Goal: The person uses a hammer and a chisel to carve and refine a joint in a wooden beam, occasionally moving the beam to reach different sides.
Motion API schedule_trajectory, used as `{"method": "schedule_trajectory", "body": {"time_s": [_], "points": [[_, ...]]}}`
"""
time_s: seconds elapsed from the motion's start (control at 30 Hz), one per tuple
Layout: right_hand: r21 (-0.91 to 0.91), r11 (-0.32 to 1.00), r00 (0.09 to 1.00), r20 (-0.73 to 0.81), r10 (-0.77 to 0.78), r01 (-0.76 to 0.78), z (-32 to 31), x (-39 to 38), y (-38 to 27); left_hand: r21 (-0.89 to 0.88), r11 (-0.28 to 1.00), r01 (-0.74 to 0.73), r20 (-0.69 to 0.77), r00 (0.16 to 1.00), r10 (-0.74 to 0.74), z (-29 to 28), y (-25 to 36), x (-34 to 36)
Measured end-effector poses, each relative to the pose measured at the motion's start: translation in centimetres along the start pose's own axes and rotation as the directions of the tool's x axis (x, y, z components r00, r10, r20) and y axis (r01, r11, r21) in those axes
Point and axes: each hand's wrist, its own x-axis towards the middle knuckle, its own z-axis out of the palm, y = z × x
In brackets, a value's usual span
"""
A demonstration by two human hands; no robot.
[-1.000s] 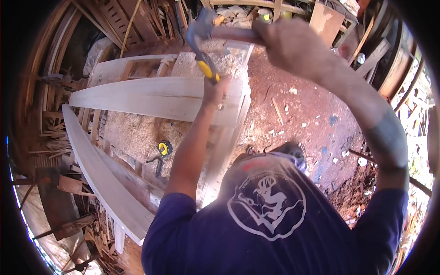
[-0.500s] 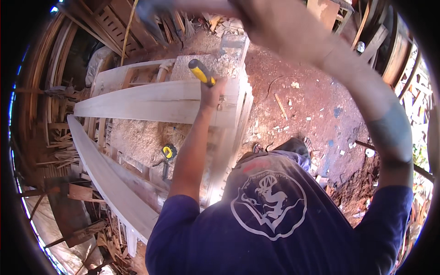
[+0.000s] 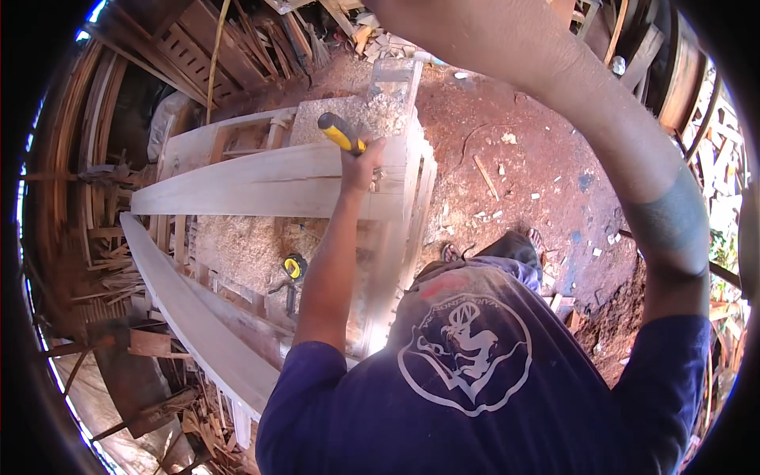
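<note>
My left hand [image 3: 361, 166] grips a yellow-and-black handled tool [image 3: 340, 131], likely a chisel, held over a long pale curved board [image 3: 237, 186] near its wide right end, where the tool's tip is hidden. My right hand [image 3: 419, 20] is raised at the top edge, its fingers and anything in them cut off. A second curved board [image 3: 198, 332] lies diagonally at lower left. Between the boards, a yellow-and-black tape measure [image 3: 294, 267] and a dark metal tool [image 3: 288, 297] lie among wood shavings [image 3: 233, 245].
The boards rest on a wooden bench frame [image 3: 188, 145]. Stacked planks [image 3: 103, 119] and scrap wood line the left and back. The reddish floor [image 3: 499, 158] at right holds chips and debris; my sandalled feet [image 3: 451, 252] stand beside the bench.
My right hand has swung up and leftward with the hammer, which has left the picture. My left hand still grips the tool in much the same place.
</note>
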Motion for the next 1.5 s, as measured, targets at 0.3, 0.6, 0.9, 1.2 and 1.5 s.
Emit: {"method": "schedule_trajectory", "body": {"time_s": [0.3,0.6,0.9,1.2,1.5], "points": [[-0.069,0.918,0.813,0.443,0.378,-0.39,6.6,-8.1,1.7,0.067,0.997,0.04,-0.05,0.998,-0.037,0.6,2.5,-1.3],[0.136,0.4,0.354,0.762,0.543,-0.906,10.5,-15.9,2.6,0.23,0.957,-0.176,-0.11,0.973,0.205,2.6,11.9,-0.8],[0.091,0.408,0.319,0.781,0.537,-0.908,15.7,-18.3,2.2,-0.433,0.889,-0.149,-0.151,0.984,0.092,-6.2,8.4,-0.1],[0.176,0.202,0.251,0.86,0.444,-0.963,16.1,-18.8,3.6,-0.626,0.763,-0.161,-0.501,0.833,-0.236,-10.8,3.8,1.1],[0.25,0.024,0.235,0.865,0.444,-0.968,15.6,-19.9,5.0,-0.852,0.457,-0.256,-0.51,0.605,-0.611,-12.3,3.0,4.2]]}}
